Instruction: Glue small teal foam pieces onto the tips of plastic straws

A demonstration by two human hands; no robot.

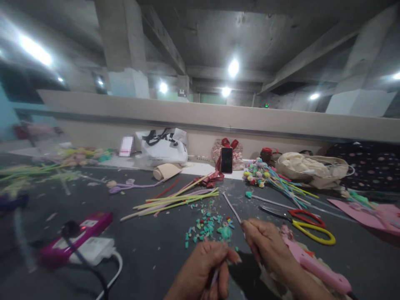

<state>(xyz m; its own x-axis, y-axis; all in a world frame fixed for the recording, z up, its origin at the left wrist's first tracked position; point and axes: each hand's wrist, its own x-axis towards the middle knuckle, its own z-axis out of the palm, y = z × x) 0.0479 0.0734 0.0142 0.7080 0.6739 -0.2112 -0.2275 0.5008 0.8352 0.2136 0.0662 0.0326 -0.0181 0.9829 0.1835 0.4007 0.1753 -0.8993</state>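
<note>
Holding a lilac strip [214, 276] in the nearly closed left hand [210, 263], just nearer than green bits [208, 227]. Pinching a lilac stem [233, 208] in the tightly folded right hand [267, 243], between bits and scissors [293, 221], beside a glue gun [318, 267].

Support: a broad, matte dark-grey tabletop [140, 258], surface littered with small scraps. Centre: scattered small teal-green pieces [209, 228], a few red ones among them. Behind, toward the left: a loose bundle of thin yellow-green and pale-purple sticks [181, 200]. Right: scissors with one red and one yellow handle [292, 213]. Left: a magenta rectangular power strip [59, 248], white block-shaped adapter [96, 248] beside it.
</note>
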